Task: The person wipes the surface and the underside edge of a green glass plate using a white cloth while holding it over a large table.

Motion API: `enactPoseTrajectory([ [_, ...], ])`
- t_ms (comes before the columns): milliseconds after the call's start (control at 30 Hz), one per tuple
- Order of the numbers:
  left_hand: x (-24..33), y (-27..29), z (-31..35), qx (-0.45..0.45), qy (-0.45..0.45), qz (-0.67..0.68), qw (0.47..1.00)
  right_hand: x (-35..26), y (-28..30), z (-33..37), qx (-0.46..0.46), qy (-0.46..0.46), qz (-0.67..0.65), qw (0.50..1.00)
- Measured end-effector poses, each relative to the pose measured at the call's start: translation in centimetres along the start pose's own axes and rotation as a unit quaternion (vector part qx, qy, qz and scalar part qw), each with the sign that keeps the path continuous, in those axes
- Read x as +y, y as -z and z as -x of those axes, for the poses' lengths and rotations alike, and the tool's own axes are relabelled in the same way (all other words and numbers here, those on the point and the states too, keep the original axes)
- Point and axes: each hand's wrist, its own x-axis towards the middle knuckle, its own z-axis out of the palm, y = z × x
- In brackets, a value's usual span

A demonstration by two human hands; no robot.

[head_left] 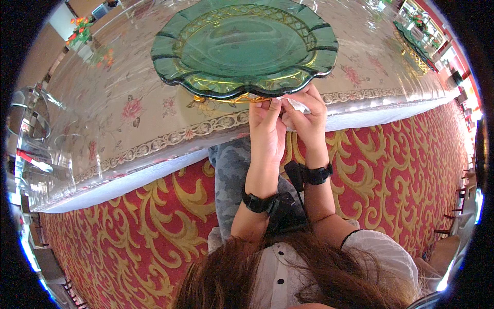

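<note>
A large scalloped green glass dish (242, 49) stands on a gold wire stand (234, 99) near the table's front edge. Both my hands are at the stand's near side, just under the dish's rim. My left hand (266, 126) is closed, with its thumb up against the gold wire and its fingertips partly hidden. My right hand (310, 116) pinches a crumpled white tissue (298, 105) beside the left thumb, against the underside of the rim. Where the tissue meets the wire is hidden by the fingers and the glass.
A glossy clear cover lies over the flowered tablecloth (170, 123), with a white cloth hanging below. Another green dish on a gold stand (414, 54) sits at the far right. Orange flowers (80, 32) stand far left, and a clear chair (36, 116) is at the left edge. Patterned red carpet (139, 242) lies below.
</note>
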Motion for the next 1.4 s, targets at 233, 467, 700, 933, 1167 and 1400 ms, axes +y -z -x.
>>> enactPoseTrajectory([
  [233, 0.0, -0.1, -0.1, 0.006, 0.003, -0.005, 1.000, 0.7, 0.1, -0.1, 0.010, 0.075, 0.076, 0.994],
  [467, 0.1, -0.3, 0.2, 0.000, -0.002, 0.002, 1.000, 0.8, 0.4, 0.3, 0.056, -0.007, -0.053, 0.997],
  [700, 0.4, -0.1, 0.4, 0.039, 0.040, 0.024, 0.998, 1.0, 0.7, 0.3, 0.091, -0.014, -0.107, 0.990],
  [933, 0.0, -0.1, -0.1, -0.006, -0.007, 0.021, 1.000, 0.7, 0.1, 0.4, 0.045, -0.037, -0.047, 0.997],
  [1167, 0.2, 0.0, 0.0, 0.010, 0.006, 0.031, 0.999, 0.4, -0.4, 0.0, 0.020, 0.056, 0.056, 0.997],
  [1400, 0.3, -0.2, 0.0, 0.011, 0.006, 0.014, 1.000, 0.2, 0.1, 0.0, 0.001, 0.036, 0.035, 0.999],
])
